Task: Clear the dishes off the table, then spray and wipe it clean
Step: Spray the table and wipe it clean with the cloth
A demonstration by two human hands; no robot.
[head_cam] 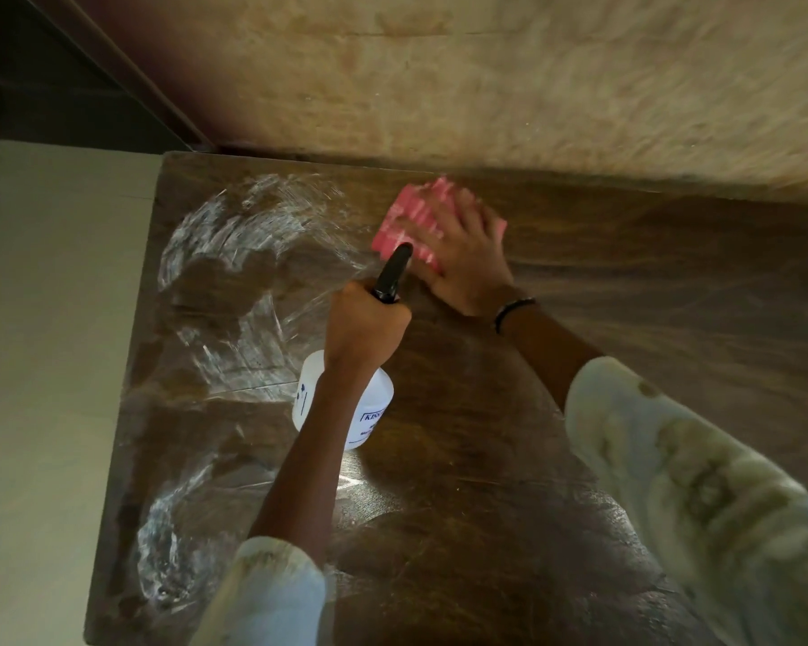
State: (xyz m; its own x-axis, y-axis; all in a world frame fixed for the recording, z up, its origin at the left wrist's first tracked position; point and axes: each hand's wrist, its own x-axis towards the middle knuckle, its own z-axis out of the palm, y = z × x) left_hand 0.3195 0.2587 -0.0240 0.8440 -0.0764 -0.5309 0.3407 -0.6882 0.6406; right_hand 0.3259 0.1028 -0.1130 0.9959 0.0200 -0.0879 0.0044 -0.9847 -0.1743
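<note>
My left hand [362, 326] grips the black trigger head of a white spray bottle [374, 407], which hangs over the middle of the dark wooden table [672, 319]. My right hand [462, 258] lies flat, fingers spread, pressing a pink cloth [407, 221] onto the table near its far edge. The cloth is blurred by motion. White wet streaks [234, 254] glisten on the left part of the tabletop. No dishes are in view.
A beige rough wall [532, 86] runs along the table's far edge. Pale floor [43, 366] lies beyond the table's left edge. A dark door frame [127, 72] stands at the upper left. More wet smears [169, 552] show near the front left corner.
</note>
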